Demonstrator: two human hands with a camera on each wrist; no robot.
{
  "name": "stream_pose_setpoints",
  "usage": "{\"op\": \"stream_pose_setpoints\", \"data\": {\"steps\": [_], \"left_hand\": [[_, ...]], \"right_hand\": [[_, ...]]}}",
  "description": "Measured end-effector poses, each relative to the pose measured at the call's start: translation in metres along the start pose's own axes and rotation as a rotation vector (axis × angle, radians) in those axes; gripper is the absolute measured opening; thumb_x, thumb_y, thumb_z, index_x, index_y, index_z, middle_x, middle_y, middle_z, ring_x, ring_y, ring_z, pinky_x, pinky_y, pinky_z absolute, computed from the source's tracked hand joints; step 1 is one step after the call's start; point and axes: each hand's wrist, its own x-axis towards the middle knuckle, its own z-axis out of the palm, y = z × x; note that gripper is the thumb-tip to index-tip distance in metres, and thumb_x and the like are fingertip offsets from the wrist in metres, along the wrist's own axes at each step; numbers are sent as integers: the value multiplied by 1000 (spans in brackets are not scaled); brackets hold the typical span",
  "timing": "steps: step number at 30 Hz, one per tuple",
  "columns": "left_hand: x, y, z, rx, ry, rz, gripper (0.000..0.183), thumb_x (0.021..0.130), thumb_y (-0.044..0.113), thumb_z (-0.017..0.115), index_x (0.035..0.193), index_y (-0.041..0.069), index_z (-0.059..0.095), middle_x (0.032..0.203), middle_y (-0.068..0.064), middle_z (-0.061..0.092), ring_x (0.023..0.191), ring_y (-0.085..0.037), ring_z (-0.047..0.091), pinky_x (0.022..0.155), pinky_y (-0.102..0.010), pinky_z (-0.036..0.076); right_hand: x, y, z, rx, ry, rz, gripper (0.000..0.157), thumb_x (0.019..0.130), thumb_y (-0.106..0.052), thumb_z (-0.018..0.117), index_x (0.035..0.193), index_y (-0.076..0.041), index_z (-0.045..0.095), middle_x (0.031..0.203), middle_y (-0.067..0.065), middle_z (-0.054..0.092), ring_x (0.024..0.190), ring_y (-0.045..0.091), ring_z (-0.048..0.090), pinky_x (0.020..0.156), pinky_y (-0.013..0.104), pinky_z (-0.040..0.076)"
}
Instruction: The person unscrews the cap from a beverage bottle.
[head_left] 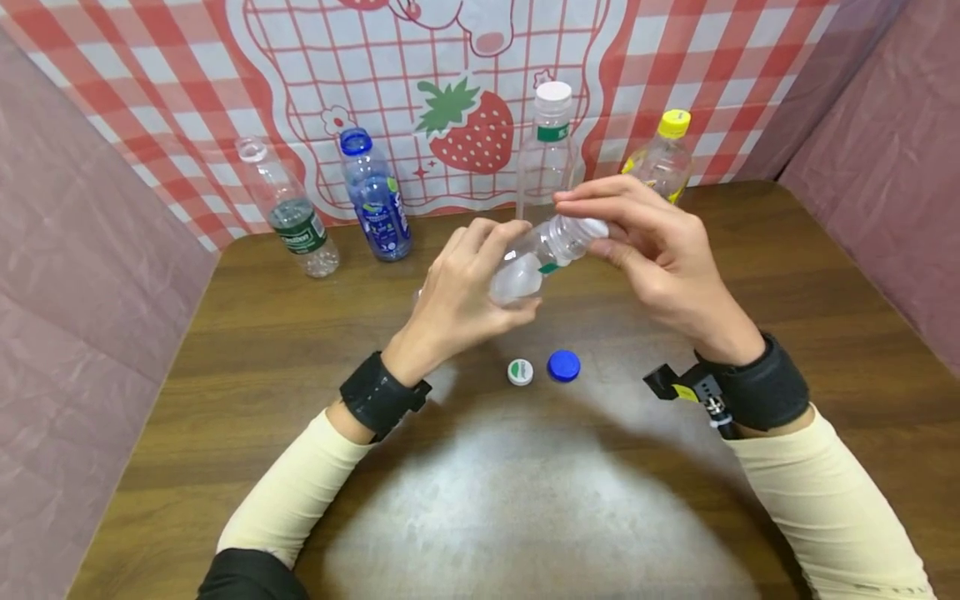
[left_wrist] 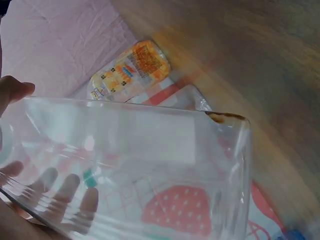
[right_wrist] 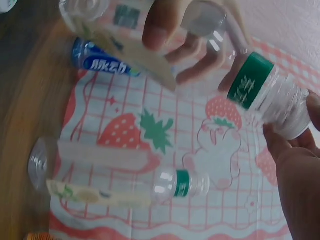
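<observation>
I held a clear plastic bottle tilted above the wooden table, my left hand wrapped round its body. My right hand pinched the white cap at its neck, thumb beneath and fingers laid over, just beyond the green neck band.

The step in hand seemed to be working that cap; whether I was loosening or tightening it, I could not tell, though two loose caps, one white and green, one blue, lay near each other below my hands and hinted at loosening. Behind stood an uncapped green-labelled bottle, an uncapped blue bottle, a white-capped clear bottle and a yellow-capped bottle.

The next move, I judged, called for a steady left grip and a twist square to the neck; too hard a squeeze could have buckled the thin wall.
</observation>
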Motion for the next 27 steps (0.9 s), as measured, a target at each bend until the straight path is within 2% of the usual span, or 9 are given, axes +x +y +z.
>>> {"op": "stream_pose_setpoints", "data": {"steps": [5,7,10,13,17,20,23,27], "left_hand": [[2,0,2,-28,1,1,79,71,39,90,137,14,55,117,-7,63,99,-24,60,81,-34,53],[1,-2,1,-44,14,-11,79,71,39,90,136,13,55,117,-8,64,100,-24,60,84,-35,53],[-1,-7,-4,-47,36,-27,80,70,39,91,136,11,55,117,-9,64,101,-24,61,86,-36,53],[-4,-11,-11,-44,59,-38,80,70,38,91,136,10,55,115,-10,63,100,-24,60,85,-37,52],[-5,-14,-16,-56,78,-52,80,71,38,91,136,9,54,115,-11,63,103,-25,60,86,-38,53],[-4,-13,-16,-85,85,-64,81,70,38,92,135,7,54,114,-12,63,104,-24,60,87,-38,54],[-3,-12,-12,-113,98,-74,82,69,37,92,135,6,54,115,-13,64,105,-24,61,88,-37,55],[0,-11,-6,-143,121,-92,84,69,37,93,136,6,53,118,-13,64,108,-24,62,91,-36,56]], "right_hand": [[-13,2,-16,6,36,-2,33,88,25,59,118,17,68,126,12,66,121,26,60,96,20,55],[-20,7,-24,-42,10,15,34,86,25,61,117,15,69,126,16,65,121,26,60,94,19,54],[-37,22,-34,-207,-113,60,37,83,22,67,115,6,74,124,15,66,120,19,61,92,15,51],[-56,41,-37,-395,-282,106,38,83,13,75,115,-8,78,120,6,69,114,10,62,87,14,48],[-79,62,-34,-517,-445,166,34,82,3,79,110,-14,79,111,-1,70,103,12,66,83,27,52],[-90,70,-32,-560,-514,205,29,79,-1,82,105,-14,79,106,-2,69,97,14,67,78,35,54],[-96,72,-32,-591,-563,259,26,79,-6,85,103,-16,80,103,-3,69,87,13,65,71,32,51],[-103,69,-34,-630,-602,323,26,79,-8,86,101,-18,80,103,-3,69,79,11,59,67,27,46]]}}
